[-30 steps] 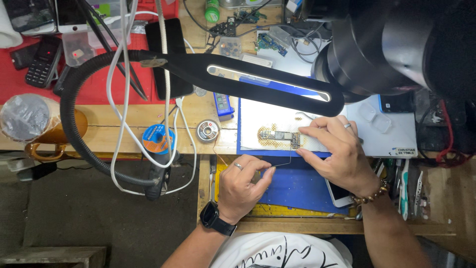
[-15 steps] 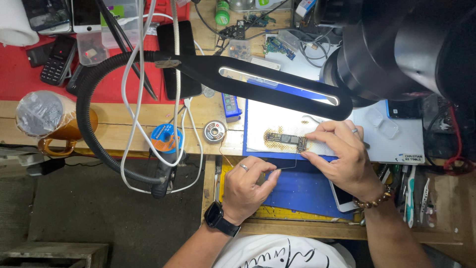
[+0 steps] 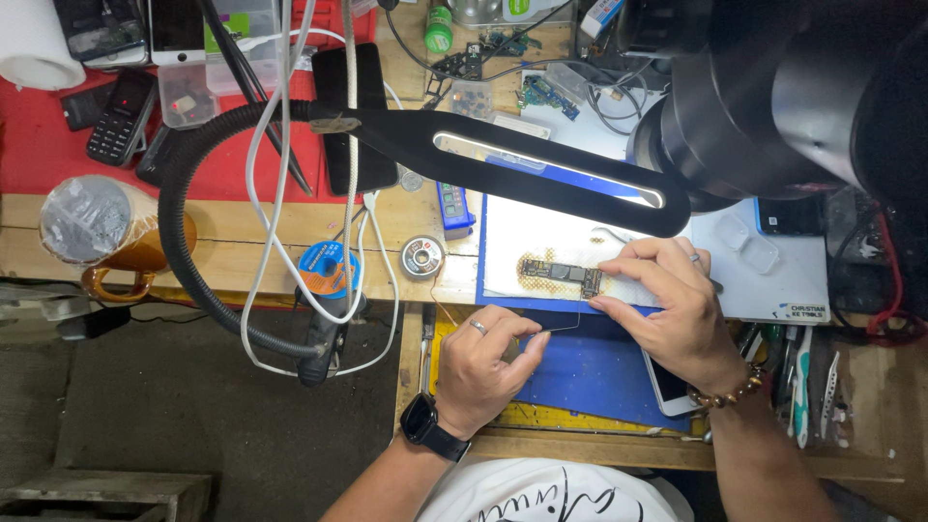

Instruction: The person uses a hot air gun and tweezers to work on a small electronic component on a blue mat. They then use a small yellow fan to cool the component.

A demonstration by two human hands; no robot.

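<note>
A small circuit board (image 3: 564, 276) lies on a white, brown-stained sheet (image 3: 541, 242) on the workbench, just under the long black desk lamp (image 3: 541, 166). The right hand (image 3: 672, 307) rests on the sheet at the board's right end, its fingertips touching or pressing that end, though the exact contact is hard to make out. The left hand (image 3: 486, 365) sits apart from it, lower down over a blue mat (image 3: 590, 372), fingers pinched shut on a thin wire (image 3: 565, 324) that runs up toward the board; what its tip meets is too fine to tell. A white phone (image 3: 667, 382) is mostly hidden under the right wrist. A large black lens-like body (image 3: 793, 97) blocks the upper right of the bench. A small solder spool (image 3: 422, 257) lies left of the sheet.
</note>
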